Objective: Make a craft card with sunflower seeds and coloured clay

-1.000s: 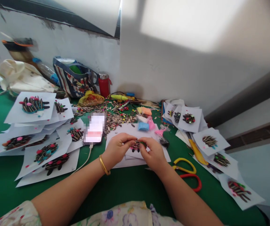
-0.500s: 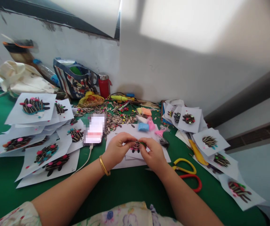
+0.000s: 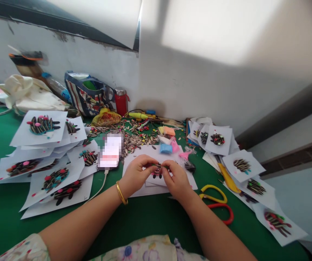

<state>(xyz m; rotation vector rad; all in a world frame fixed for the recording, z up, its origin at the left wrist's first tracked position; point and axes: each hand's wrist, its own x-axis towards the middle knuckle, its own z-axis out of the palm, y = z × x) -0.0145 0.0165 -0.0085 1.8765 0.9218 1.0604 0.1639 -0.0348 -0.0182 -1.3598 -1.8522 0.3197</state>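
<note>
My left hand (image 3: 136, 173), with a gold bangle on its wrist, and my right hand (image 3: 175, 178) meet over a small white paper (image 3: 156, 181) on the green table (image 3: 150, 217). Between them sits a little seed figure (image 3: 157, 170) of striped sunflower seeds with coloured clay dots. Both hands have their fingertips pinched together at the figure; what they pinch is too small to make out. More white sheets lie under the paper.
Finished seed pictures on paper lie fanned out at left (image 3: 55, 179) and right (image 3: 242, 165). A phone (image 3: 109, 151) with cable lies left of my hands. Loose seeds (image 3: 134, 136), clay pieces (image 3: 166, 148), yellow scissors (image 3: 212, 194), red scissors (image 3: 222, 214), a striped bag (image 3: 86, 92) and red flask (image 3: 121, 101) stand near.
My hands stay pinched at the seed figure with only tiny finger shifts. The camera has tilted slightly, so everything sits a little lower and to the right.
</note>
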